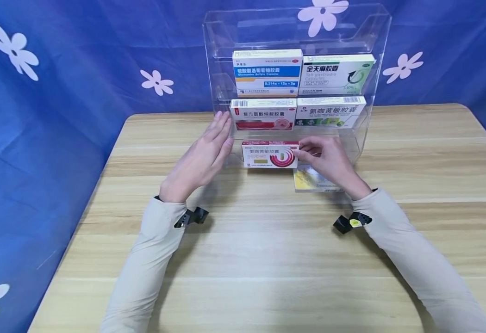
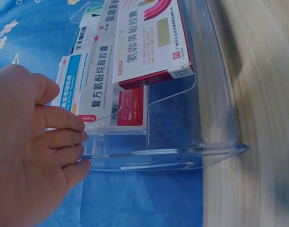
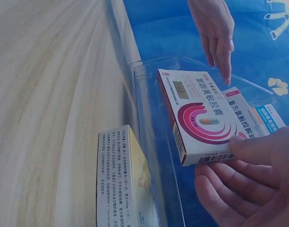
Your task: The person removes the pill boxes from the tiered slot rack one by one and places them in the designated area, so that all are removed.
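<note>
My right hand pinches the right end of a white and red medicine box between thumb and fingers. In the right wrist view that box is tilted over the lowest tier of a clear acrylic rack. With fingers straight, my left hand lies along the rack's left side; in the left wrist view its fingertips are at the rack's edge. Below the right hand a yellow and white box lies on the table, partly hidden by that hand.
The upper tiers hold a blue and white box, a green and white box, a red-banded box and another green and white box. A blue flowered cloth hangs behind the wooden table.
</note>
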The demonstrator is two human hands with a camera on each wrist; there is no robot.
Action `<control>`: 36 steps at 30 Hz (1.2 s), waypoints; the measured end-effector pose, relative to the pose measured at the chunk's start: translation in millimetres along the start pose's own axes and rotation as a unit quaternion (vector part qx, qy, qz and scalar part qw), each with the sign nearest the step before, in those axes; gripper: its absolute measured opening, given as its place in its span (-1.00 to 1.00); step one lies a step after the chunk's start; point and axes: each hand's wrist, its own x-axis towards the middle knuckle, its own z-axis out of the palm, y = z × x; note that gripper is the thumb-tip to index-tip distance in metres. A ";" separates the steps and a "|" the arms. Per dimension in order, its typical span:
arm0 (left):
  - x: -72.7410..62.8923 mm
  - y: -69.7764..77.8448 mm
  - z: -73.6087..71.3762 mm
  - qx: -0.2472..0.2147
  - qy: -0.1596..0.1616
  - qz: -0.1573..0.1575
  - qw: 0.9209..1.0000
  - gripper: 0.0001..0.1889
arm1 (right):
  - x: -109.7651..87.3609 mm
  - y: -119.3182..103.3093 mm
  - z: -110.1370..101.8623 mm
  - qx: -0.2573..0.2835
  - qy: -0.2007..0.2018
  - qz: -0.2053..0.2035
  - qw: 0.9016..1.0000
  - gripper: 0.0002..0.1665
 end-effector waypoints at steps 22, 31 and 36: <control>-0.2 -0.4 0.6 0.000 0.010 0.006 1.000 -0.42 | -8.8 -2.4 0.8 0.079 -0.120 0.095 0.985 -0.70; -0.1 -0.3 0.8 -0.001 0.008 0.002 1.000 -0.42 | -8.8 2.3 3.8 0.097 -0.170 0.144 0.970 -0.69; -0.1 -0.8 1.8 0.000 0.005 -0.002 1.000 -0.41 | -8.0 5.9 5.6 0.093 -0.174 0.151 0.969 -0.68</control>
